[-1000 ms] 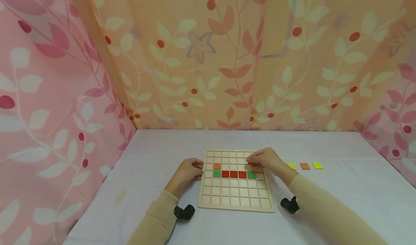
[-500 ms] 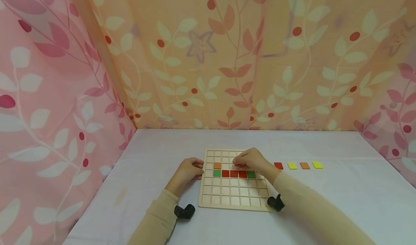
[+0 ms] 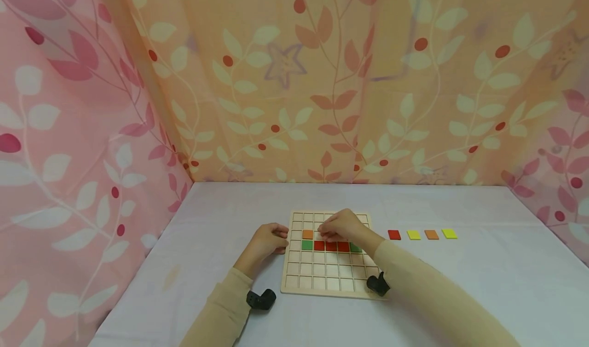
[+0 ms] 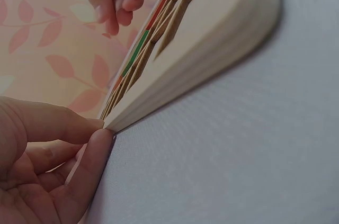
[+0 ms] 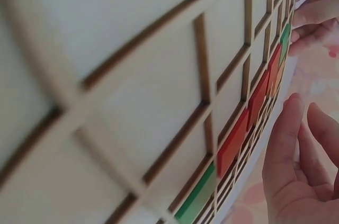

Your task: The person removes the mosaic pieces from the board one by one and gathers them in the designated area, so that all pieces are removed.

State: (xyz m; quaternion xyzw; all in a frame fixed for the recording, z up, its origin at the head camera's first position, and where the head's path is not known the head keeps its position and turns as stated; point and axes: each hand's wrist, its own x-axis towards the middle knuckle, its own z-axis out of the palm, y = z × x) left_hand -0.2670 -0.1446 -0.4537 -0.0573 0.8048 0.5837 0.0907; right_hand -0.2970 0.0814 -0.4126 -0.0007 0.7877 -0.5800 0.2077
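Note:
A wooden grid board (image 3: 332, 295) lies on the table with square tiles set in its cells. An orange tile (image 3: 307, 234) sits above a green tile (image 3: 307, 245); three red tiles and a second green tile (image 3: 356, 247) continue that row. At the board's left edge my left hand (image 3: 266, 242) pinches the rim between thumb and finger, as the left wrist view (image 4: 58, 160) shows. My right hand (image 3: 342, 227) hovers over the upper middle cells. Its thumb and fingers are apart in the right wrist view, with no tile visible between them.
Right of the board, a red tile (image 3: 394, 234), a yellow tile (image 3: 413, 235), an orange tile (image 3: 431, 234) and another yellow tile (image 3: 449, 233) lie in a row. White cloth covers the table (image 3: 221, 209); a floral curtain (image 3: 322, 132) stands behind it.
My right hand has moved left across the board from its right side, and the loose red tile beside the board has come into view. My left hand has stayed at the left edge.

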